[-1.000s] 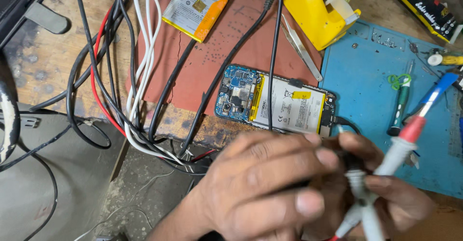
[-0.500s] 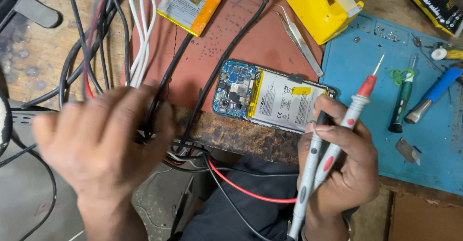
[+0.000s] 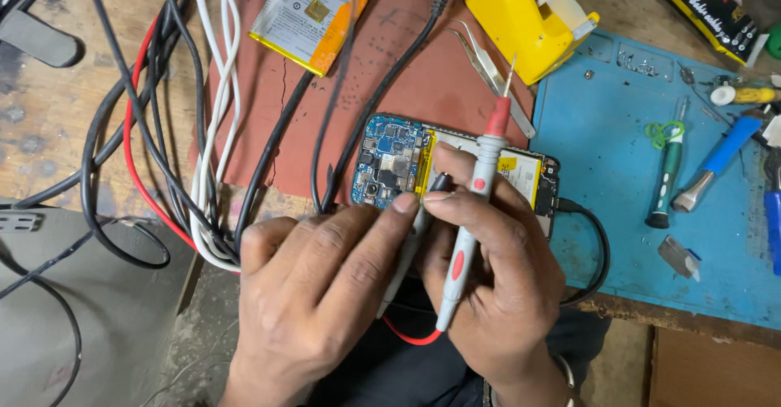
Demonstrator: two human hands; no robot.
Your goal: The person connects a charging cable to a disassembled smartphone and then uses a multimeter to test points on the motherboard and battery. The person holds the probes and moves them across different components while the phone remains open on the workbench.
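An opened phone [image 3: 390, 159] with its blue circuit board and white-and-yellow battery exposed lies on a reddish-brown mat [image 3: 407, 73]. My right hand [image 3: 496, 277] grips two meter probes: a red-tipped probe [image 3: 476, 195] points up past the phone, and a black-tipped probe [image 3: 435, 185] sits between its fingers. My left hand [image 3: 321, 285] reaches in from the left, its fingertips pinching the black-tipped probe at the phone's near edge. A red lead [image 3: 407, 335] loops under my hands.
A loose battery [image 3: 309, 16] lies on the mat's far end beside tweezers [image 3: 488, 73] and a yellow tape dispenser [image 3: 521, 16]. Black, white and red cables [image 3: 187, 130] bunch at left. A blue mat [image 3: 626, 171] holds a green screwdriver [image 3: 667, 171] and a blue tool [image 3: 716, 163].
My left hand has come from the cable bundle over to my right hand and taken the black-tipped probe. Both hands shifted left onto the phone's near edge.
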